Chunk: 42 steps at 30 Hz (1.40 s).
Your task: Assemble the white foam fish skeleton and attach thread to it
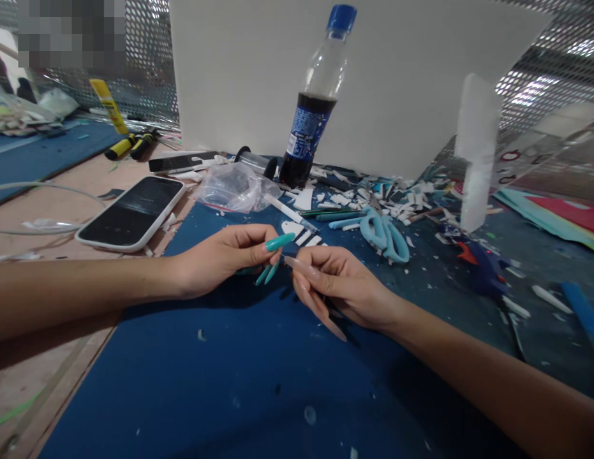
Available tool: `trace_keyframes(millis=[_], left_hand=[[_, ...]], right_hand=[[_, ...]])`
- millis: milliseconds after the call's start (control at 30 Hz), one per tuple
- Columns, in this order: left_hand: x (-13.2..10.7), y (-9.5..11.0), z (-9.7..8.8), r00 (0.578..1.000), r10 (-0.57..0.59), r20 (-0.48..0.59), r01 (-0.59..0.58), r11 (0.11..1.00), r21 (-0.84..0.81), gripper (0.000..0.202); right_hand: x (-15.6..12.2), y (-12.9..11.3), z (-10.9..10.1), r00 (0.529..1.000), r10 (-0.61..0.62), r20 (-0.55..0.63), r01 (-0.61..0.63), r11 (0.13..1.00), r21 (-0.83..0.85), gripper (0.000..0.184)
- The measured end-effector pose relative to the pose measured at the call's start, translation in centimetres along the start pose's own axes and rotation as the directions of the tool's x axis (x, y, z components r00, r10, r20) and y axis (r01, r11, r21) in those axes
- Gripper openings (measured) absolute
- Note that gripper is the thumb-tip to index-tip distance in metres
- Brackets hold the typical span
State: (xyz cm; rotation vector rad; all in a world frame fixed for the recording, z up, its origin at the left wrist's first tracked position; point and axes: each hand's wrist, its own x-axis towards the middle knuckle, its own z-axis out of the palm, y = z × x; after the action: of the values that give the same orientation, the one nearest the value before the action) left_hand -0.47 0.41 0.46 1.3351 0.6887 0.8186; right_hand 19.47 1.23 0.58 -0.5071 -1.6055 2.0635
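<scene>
My left hand (234, 256), with long teal nails, is closed in a pinch above the blue mat (220, 370). Facing it, my right hand (344, 285) has thumb and forefinger pinched together, its long pale nails pointing left. The fingertips of both hands almost meet. Whatever lies between them is too small to make out. Just beyond the hands are a white cut piece with a striped, comb-like end (302, 233) and a white stick (284, 208). Light-blue handled scissors (383, 234) lie behind my right hand.
A cola bottle (310, 108) stands at the back among white scraps (397, 194). On the left are a phone (134, 213), a plastic bag (237, 187), a spool (256, 162) and yellow-black pliers (129, 146). A glue gun (488, 271) with a cord lies right, near colored sheets (559, 217).
</scene>
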Motion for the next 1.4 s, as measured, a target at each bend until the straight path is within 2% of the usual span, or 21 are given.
trace_keyframes(millis=[200, 500, 733, 1100, 1267, 1400], left_hand=[[0.03, 0.25, 0.14, 0.999, -0.018, -0.029, 0.019, 1.000, 0.022, 0.023], [0.01, 0.16, 0.11, 1.000, -0.015, -0.007, 0.015, 0.999, 0.029, 0.023], [-0.13, 0.27, 0.13, 0.999, -0.036, -0.021, 0.037, 0.999, 0.030, 0.023], [-0.10, 0.04, 0.09, 0.996, -0.066, -0.068, 0.068, 0.997, 0.031, 0.023], [-0.25, -0.02, 0.15, 0.995, -0.032, -0.096, 0.038, 0.997, 0.067, 0.020], [-0.38, 0.10, 0.31, 0.996, 0.000, -0.094, 0.013, 0.990, 0.142, 0.021]], right_hand=[[-0.01, -0.05, 0.03, 1.000, 0.006, -0.019, -0.006, 1.000, -0.009, 0.027], [0.07, -0.02, -0.08, 1.000, -0.005, -0.003, 0.005, 0.999, -0.042, 0.029], [0.10, -0.06, -0.16, 0.999, 0.035, -0.022, -0.037, 0.995, -0.093, 0.033], [0.15, 0.15, -0.08, 0.997, -0.013, -0.071, 0.009, 0.998, -0.060, 0.027], [0.18, 0.35, 0.03, 0.997, -0.014, -0.076, 0.010, 0.999, -0.051, 0.026], [0.17, 0.19, 0.44, 0.991, -0.015, -0.135, 0.002, 0.996, -0.092, 0.025]])
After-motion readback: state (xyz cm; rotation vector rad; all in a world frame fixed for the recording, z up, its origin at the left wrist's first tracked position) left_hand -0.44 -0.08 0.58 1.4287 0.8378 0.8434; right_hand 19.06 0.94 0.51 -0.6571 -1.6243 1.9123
